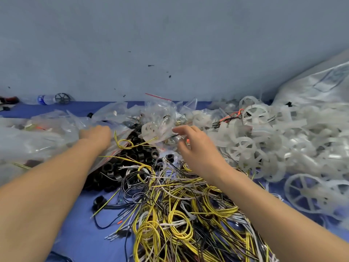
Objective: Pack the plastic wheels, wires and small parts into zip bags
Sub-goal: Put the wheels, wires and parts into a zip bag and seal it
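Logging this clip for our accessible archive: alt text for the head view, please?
A person reaches over a blue table: the left hand rests on zip bags, its fingers hidden; the right hand hovers open near them. Tangled wires fill the foreground, black rings lie in the middle, and white wheels pile up on the right.

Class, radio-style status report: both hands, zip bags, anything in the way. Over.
Left hand among zip bags, fingers hidden. Right hand open, empty, above them. Wires tangled in front; white wheels heaped right.
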The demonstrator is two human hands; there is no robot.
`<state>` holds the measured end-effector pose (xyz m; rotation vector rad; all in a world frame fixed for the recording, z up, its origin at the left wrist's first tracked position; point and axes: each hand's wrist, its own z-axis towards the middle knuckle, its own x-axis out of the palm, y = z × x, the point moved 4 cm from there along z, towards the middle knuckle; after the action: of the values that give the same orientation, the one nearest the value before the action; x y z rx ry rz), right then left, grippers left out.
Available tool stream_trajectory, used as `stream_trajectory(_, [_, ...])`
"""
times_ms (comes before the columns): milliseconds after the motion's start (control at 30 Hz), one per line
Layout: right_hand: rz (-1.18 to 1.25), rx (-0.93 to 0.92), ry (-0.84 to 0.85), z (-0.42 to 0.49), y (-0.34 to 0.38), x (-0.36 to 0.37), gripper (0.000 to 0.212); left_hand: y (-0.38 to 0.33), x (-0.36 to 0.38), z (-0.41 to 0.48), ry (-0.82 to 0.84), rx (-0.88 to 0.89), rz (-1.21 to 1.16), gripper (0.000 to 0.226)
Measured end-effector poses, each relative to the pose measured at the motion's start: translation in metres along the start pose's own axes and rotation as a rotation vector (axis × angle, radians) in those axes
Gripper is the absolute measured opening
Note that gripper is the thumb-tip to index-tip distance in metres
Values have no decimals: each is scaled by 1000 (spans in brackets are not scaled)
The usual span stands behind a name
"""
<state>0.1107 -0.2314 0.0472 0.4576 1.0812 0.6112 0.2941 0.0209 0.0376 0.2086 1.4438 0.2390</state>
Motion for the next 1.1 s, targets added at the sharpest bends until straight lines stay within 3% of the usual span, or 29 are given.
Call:
stream_trajectory(233, [103, 65, -103, -16, 6, -36, 32, 18, -96, -25, -506, -283, -764, 35])
stream_trajectory(300, [168, 89, -167, -26, 12, -52, 31, 14, -134, -43, -595, -268, -902, 35])
stream_trajectory(367, [290, 136, -233, -38, 19, -68, 29, -3, -170, -71, -626, -143, -1063, 36])
stream_trajectory(500, [559, 208, -375, -71, 31, -92, 25, -77, -202, -172, -454, 340, -1466, 24])
stream_trajectory(600, [648, 191, -484, -111, 33, -100, 24, -138, -179, -261, -268, 557, -1662, 18])
stream_trajectory(733, [678, 153, -544, -150, 28, -113, 23, -177, -145, -313, -93, 523, -1901, 17])
stream_trajectory(933, [514, 183, -508, -178, 26, -109, 23, -173, -126, -312, -21, 505, -1986, 12])
stream_trajectory(1100, [708, 314, -538, -183, 12, -96, 13, -182, -109, -325, 16, 522, -1866, 17])
